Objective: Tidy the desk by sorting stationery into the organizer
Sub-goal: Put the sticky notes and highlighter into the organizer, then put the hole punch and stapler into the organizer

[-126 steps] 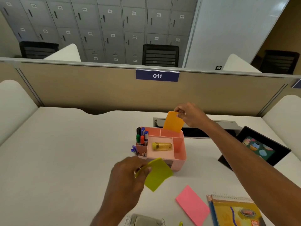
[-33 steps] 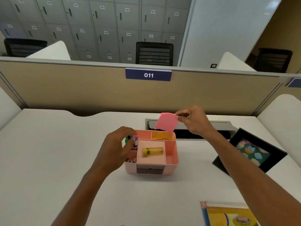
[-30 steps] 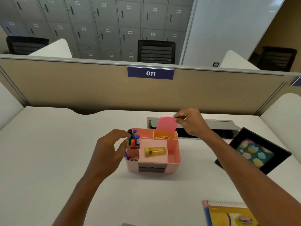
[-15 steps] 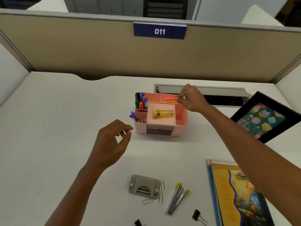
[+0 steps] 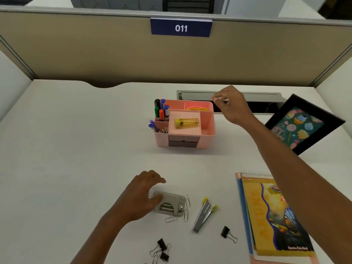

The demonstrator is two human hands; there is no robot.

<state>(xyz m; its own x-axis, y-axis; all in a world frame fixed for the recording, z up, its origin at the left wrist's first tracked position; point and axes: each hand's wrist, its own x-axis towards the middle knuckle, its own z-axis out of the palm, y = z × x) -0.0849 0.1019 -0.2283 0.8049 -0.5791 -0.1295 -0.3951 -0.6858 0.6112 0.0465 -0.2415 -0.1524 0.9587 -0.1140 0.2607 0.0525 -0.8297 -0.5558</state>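
The pink organizer [image 5: 208,128] stands mid-desk, holding markers [image 5: 162,110], pens, a yellow box [image 5: 187,122] and sticky notes [image 5: 197,108] in its back right compartment. My right hand [image 5: 231,104] hovers just right of that compartment, fingers pinched loosely with nothing in them. My left hand [image 5: 142,196] is spread over the left end of a grey hole punch [image 5: 172,204] near the front of the desk, its fingers touching the punch. Paper clips [image 5: 185,213] lie around the punch. A stapler [image 5: 202,214] and black binder clips [image 5: 226,232] lie nearby.
A yellow notebook [image 5: 274,218] on a stack lies at the front right. A black picture frame [image 5: 302,123] leans at the right. A grey cable tray slot [image 5: 198,95] runs behind the organizer. The beige partition [image 5: 114,54] closes the back of the desk.
My right hand dropped the pink sticky notes into the back right compartment and lifted off empty. My left hand moved from beside the organizer down onto the hole punch. The view tilted downward.
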